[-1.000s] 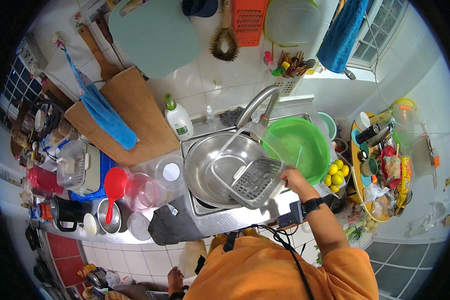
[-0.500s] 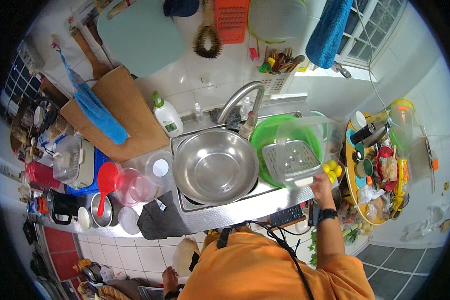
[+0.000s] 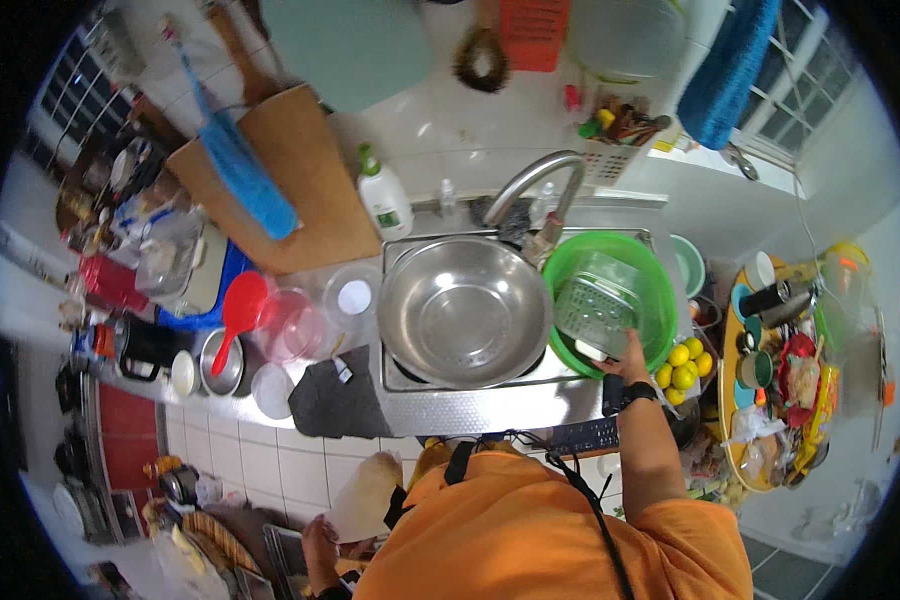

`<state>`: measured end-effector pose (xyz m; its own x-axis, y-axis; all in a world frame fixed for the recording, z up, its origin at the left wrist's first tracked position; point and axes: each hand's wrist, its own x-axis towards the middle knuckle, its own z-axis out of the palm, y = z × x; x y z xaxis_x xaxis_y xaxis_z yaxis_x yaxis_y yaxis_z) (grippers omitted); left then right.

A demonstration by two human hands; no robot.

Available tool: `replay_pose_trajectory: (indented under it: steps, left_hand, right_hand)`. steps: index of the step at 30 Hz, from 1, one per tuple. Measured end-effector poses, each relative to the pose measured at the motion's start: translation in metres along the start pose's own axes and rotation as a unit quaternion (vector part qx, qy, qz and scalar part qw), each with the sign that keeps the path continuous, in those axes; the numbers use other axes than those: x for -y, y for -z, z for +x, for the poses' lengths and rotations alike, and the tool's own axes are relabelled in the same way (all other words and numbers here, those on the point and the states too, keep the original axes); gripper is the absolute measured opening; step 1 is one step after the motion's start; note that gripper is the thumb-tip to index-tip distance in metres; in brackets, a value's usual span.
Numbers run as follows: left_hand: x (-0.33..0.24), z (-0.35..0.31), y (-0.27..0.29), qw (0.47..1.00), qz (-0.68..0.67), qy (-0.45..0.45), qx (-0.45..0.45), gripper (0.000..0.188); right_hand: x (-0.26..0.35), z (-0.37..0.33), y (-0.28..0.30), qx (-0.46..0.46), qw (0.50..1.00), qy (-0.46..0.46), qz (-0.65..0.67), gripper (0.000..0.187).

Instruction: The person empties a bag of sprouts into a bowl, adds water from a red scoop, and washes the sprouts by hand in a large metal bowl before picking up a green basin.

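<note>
My right hand [image 3: 628,362] reaches over the near rim of the green basin [image 3: 660,290] and is closed on the edge of a clear plastic container [image 3: 625,285]. The container sits tilted inside the basin, with a perforated tray [image 3: 585,312] showing in or beneath it. A large steel bowl [image 3: 465,310] rests over the sink, left of the basin, under the faucet [image 3: 530,180]. My left hand [image 3: 320,548] hangs low at my left side, away from the counter, near a pale bag-like shape [image 3: 368,500]. Its fingers are blurred.
Yellow citrus fruits [image 3: 685,372] lie right of the basin, before a crowded yellow table [image 3: 735,440]. Left of the bowl are a dark cloth [image 3: 335,400], a red ladle [image 3: 238,305], clear tubs [image 3: 290,325] and a cutting board [image 3: 290,190]. A pump bottle [image 3: 383,195] stands behind.
My right hand has lowered the clear container from above the green basin down into it. The whole view has shifted, so the counter appears further right. My left hand has moved slightly left.
</note>
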<state>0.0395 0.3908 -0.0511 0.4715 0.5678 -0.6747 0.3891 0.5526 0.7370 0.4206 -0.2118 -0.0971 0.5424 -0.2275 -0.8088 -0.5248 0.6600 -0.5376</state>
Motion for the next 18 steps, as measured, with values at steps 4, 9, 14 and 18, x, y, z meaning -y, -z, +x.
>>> replay_pose_trajectory:
  steps: [4, 9, 14, 18]
  left_hand:
    - [-0.078, -0.068, -0.021, 0.999, 0.039, -0.035, -0.006, 0.026]
    - [-0.189, -0.161, -0.081, 0.99, 0.015, -0.126, 0.069, 0.04]
    - [-0.247, -0.214, -0.127, 0.954, -0.074, -0.252, 0.147, 0.07]
    - [-0.271, -0.22, -0.204, 0.9, -0.013, -0.282, 0.331, 0.088]
  right_hand:
    - [0.004, -0.009, -0.01, -0.022, 0.997, 0.0, -0.069, 0.084]
    - [-0.009, 0.036, 0.028, -0.055, 0.992, -0.021, -0.108, 0.075]
    - [-0.02, -0.053, -0.033, 0.218, 0.944, -0.016, -0.248, 0.038]
    - [-0.033, -0.152, -0.125, 0.455, 0.808, 0.005, -0.375, 0.029]
